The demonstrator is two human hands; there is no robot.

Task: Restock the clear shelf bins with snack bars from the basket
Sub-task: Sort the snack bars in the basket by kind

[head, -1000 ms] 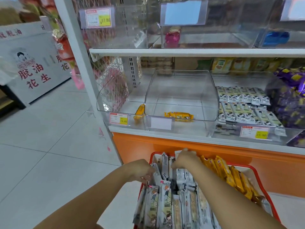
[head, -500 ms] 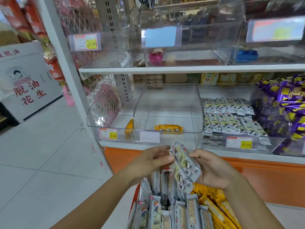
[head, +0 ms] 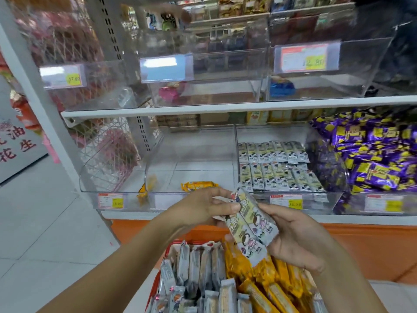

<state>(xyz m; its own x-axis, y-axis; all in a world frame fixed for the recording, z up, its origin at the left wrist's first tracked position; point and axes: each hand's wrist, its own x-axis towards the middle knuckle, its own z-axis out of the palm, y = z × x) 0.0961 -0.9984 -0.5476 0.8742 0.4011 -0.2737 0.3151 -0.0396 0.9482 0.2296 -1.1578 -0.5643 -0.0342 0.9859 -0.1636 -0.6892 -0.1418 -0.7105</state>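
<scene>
Between my two hands is a small stack of grey-and-cream snack bars (head: 249, 224), lifted above the red basket (head: 168, 248). My left hand (head: 203, 208) pinches the stack's upper end; my right hand (head: 293, 236) cups it from below and the right. The basket holds several grey bars (head: 198, 267) on the left and yellow-wrapped bars (head: 270, 281) on the right. Straight ahead, a clear shelf bin (head: 191, 154) holds one yellow bar (head: 198, 185). The bin to its right (head: 338, 197) has rows of matching grey bars (head: 275, 168).
A clear bin at the left (head: 108, 175) holds one yellow bar (head: 144, 190) leaning at its right wall. Purple-and-yellow packets (head: 374, 154) fill the far right bin. The upper shelf (head: 225, 106) carries nearly bare clear bins. An orange base panel (head: 361, 245) runs under the shelf; tiled floor lies left.
My hands went from digging in the basket to lifting a stack of grey bars out and up toward the shelf. My view tilted upward, closer to the bins.
</scene>
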